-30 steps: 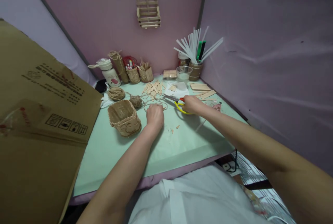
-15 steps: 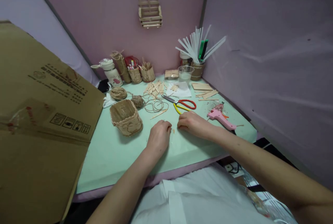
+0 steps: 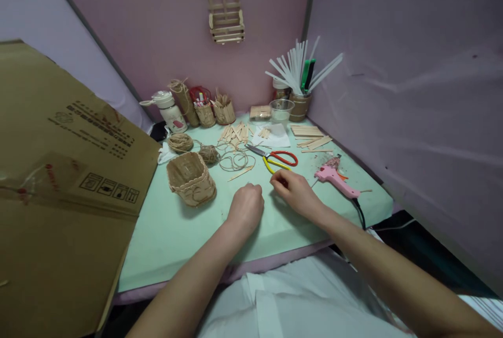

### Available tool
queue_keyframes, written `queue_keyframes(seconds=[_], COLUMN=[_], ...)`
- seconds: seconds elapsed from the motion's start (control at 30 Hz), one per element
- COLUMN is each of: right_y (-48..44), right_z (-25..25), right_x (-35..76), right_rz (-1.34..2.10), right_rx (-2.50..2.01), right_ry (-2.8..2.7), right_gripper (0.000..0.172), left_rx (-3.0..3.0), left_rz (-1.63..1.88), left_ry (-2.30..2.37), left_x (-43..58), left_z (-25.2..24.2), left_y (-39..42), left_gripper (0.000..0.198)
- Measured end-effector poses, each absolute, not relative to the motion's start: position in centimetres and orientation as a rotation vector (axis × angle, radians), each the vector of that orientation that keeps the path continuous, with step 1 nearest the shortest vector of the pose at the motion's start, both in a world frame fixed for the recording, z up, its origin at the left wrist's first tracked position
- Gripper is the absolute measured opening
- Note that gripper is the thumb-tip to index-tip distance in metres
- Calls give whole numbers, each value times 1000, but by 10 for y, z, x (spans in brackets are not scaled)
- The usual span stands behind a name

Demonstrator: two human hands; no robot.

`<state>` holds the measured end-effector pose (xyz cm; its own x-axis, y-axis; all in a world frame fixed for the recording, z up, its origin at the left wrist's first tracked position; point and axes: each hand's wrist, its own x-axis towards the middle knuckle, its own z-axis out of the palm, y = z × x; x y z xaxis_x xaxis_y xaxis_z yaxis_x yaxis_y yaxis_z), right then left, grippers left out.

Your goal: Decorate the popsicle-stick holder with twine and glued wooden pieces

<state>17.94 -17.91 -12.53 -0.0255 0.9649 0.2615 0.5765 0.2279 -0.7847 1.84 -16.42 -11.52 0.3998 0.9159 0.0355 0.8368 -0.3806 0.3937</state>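
My left hand (image 3: 247,208) rests on the pale green tabletop (image 3: 165,249) with its fingers curled in; whatever they hold, if anything, is hidden. To its right, my right hand (image 3: 293,188) has thumb and fingers bent together in a pinch, and I cannot make out anything between them. Just beyond the right hand lie scissors (image 3: 269,154) with one red and one yellow handle. Left of my left hand stands a woven-looking basket (image 3: 191,179) with a braided rim. A thin wooden stick (image 3: 240,173) lies beyond the left hand.
A pink glue gun (image 3: 337,180) lies at the right, its cord over the edge. Twine balls (image 3: 179,142), loose craft sticks (image 3: 236,132), a clear cup (image 3: 281,111) and a bottle (image 3: 173,112) stand farther back. A cardboard box (image 3: 70,186) blocks the left side.
My left hand has shifted slightly right and turned, covering the spot where a small wood chip lay. My right hand has lifted and rolled slightly. The camera view has shifted a little.
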Motion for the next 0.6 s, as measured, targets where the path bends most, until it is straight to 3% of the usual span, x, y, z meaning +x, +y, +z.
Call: queue_keyframes(seconds=[0.13, 0.23, 0.6], right_y=[-181, -178, -172], right_z=[-130, -135, -138], right_x=[164, 151, 137], right_rz=[1047, 1183, 1135], right_rx=[-1398, -1317, -1340], right_ry=[-1178, -1006, -952], right_gripper=[15, 17, 14], left_rx=[1493, 1039, 873], left_rz=[907, 1037, 1126], left_ry=[1357, 1226, 1160], left_x=[8, 7, 13], left_z=[-124, -129, -128], left_y=[-151, -148, -155], left_gripper=[9, 16, 22])
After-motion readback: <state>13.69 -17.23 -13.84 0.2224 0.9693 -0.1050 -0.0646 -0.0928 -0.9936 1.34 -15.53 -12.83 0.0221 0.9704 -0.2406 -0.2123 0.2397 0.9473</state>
